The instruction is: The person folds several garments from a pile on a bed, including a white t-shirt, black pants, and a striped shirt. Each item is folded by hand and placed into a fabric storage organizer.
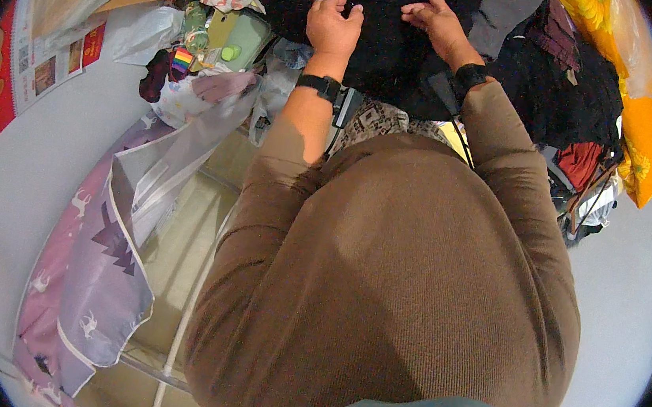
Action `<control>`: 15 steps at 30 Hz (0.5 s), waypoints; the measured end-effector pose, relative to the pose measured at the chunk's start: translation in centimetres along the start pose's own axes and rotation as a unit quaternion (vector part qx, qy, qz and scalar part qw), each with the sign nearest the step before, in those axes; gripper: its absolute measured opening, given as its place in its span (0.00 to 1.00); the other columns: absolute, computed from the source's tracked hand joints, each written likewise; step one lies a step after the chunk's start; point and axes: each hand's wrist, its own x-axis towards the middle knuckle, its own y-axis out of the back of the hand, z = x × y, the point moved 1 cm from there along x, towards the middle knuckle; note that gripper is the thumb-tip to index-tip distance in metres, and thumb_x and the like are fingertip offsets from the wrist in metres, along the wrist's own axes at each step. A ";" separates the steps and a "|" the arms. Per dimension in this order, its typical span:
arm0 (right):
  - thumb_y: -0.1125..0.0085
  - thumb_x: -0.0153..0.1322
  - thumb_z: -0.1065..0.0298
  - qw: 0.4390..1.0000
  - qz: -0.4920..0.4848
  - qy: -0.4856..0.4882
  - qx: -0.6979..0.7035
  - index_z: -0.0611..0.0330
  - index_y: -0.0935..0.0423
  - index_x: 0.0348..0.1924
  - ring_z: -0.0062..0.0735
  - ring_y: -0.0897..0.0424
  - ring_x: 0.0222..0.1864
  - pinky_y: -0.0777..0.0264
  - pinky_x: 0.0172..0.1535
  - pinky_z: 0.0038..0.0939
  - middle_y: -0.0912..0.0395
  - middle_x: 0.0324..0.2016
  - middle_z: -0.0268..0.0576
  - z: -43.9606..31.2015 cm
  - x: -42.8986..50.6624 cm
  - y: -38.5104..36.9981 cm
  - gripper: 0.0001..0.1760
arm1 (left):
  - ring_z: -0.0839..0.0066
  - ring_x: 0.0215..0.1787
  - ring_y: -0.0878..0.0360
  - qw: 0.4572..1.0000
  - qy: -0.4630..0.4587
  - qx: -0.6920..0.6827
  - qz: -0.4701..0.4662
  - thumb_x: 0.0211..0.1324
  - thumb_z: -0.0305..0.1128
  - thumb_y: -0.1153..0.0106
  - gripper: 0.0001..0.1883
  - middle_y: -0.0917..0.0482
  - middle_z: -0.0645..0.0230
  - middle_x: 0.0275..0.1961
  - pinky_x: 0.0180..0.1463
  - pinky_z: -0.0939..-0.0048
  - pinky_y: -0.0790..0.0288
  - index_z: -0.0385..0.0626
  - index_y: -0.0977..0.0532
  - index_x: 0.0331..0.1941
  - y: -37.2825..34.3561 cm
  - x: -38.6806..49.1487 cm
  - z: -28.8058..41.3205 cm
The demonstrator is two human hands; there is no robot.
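Black cloth (377,60) is spread before me at the top of the head view. Over its left part is my left hand (334,25), fingers curled and thumb apart, with no object visible in it. My right hand (434,21) lies over the cloth further right, index finger extended and the others loosely bent; it too shows nothing held. Whether either hand touches the cloth is hard to tell. Both wrists wear black straps. A patterned brown-and-beige fabric (373,122) shows below the cloth, near my body.
At left are a green plastic container (245,40), a rainbow-striped item (180,61) and a purple fabric cover (82,255) by a metal frame (173,342). Dark clothes (575,104) are piled at right beside a yellow-orange floral fabric (645,142).
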 end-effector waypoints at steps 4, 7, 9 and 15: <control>0.48 0.71 0.74 1.000 0.003 -0.003 0.014 0.53 0.41 0.66 0.30 0.20 0.39 0.27 0.48 0.29 0.20 0.39 0.44 0.0 -0.4 -0.1 0.30 | 0.60 0.36 0.21 0.996 0.019 0.087 0.012 0.42 0.42 0.33 0.15 0.19 0.60 0.33 0.42 0.58 0.26 0.44 0.20 0.31 -1.1 0.3 0.3; 0.48 0.71 0.74 1.000 0.004 0.011 0.008 0.54 0.41 0.66 0.30 0.21 0.40 0.27 0.49 0.29 0.20 0.39 0.44 -0.2 -0.7 -0.2 0.30 | 0.58 0.35 0.21 0.993 0.023 0.109 0.032 0.40 0.40 0.34 0.12 0.19 0.59 0.31 0.40 0.56 0.26 0.45 0.19 0.26 -2.3 0.3 0.2; 0.48 0.71 0.74 0.999 -0.008 0.027 0.016 0.55 0.41 0.66 0.30 0.21 0.41 0.28 0.50 0.29 0.20 0.39 0.44 -0.4 -0.8 -0.3 0.30 | 0.57 0.34 0.21 0.992 0.033 0.115 0.051 0.39 0.39 0.35 0.10 0.19 0.59 0.30 0.40 0.55 0.25 0.46 0.19 0.24 -2.9 0.5 0.2; 0.47 0.71 0.73 1.000 -0.011 0.026 0.005 0.56 0.43 0.67 0.31 0.21 0.42 0.28 0.51 0.29 0.21 0.40 0.44 -0.8 -1.0 -0.4 0.31 | 0.56 0.33 0.21 0.993 0.074 0.081 0.051 0.38 0.35 0.37 0.08 0.19 0.59 0.29 0.38 0.56 0.26 0.46 0.20 0.24 -2.7 0.7 0.1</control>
